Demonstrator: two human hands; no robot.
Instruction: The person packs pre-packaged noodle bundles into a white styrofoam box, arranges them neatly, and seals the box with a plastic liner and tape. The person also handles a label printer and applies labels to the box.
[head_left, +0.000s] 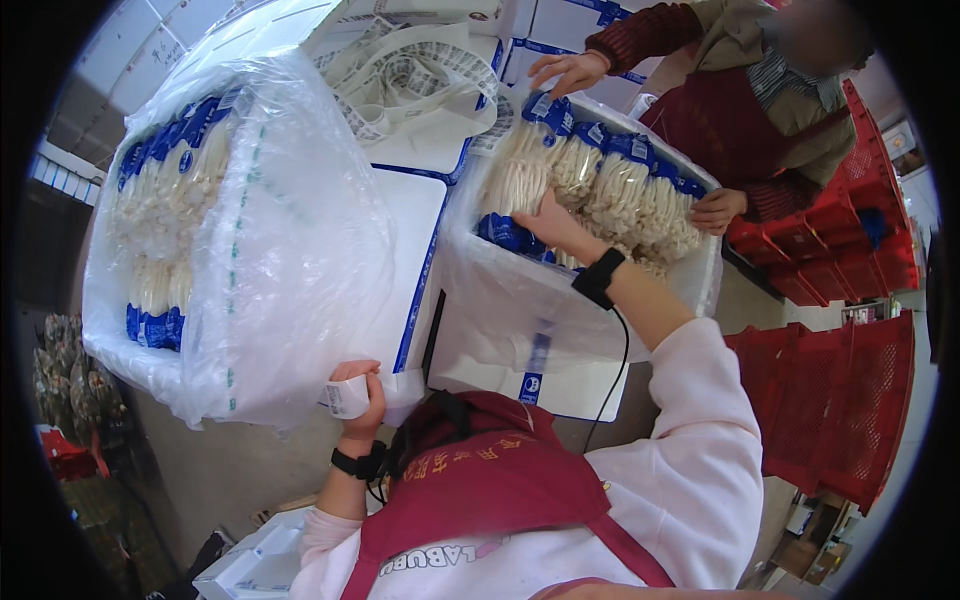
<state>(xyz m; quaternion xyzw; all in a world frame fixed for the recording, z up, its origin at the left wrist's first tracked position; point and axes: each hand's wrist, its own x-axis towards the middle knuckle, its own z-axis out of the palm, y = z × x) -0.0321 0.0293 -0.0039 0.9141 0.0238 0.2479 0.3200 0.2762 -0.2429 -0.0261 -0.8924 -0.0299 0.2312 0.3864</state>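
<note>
My right hand reaches into a foam box lined with clear plastic. It rests against the bags of enoki mushrooms at the box's left end; some fingers are hidden, so I cannot tell whether it grips one. The bags have blue printed ends and lie in two facing rows. A strip of white printed labels is wrapped around my left hand, which holds it low, beside the other lined box. That box also contains enoki bags, partly covered by its loose plastic liner.
Across the right box stands a co-worker, one hand above its far left corner, the other on its right rim. Loose label strips lie on white cartons between the boxes. Red plastic crates are stacked at right. A cable hangs from my right wristband.
</note>
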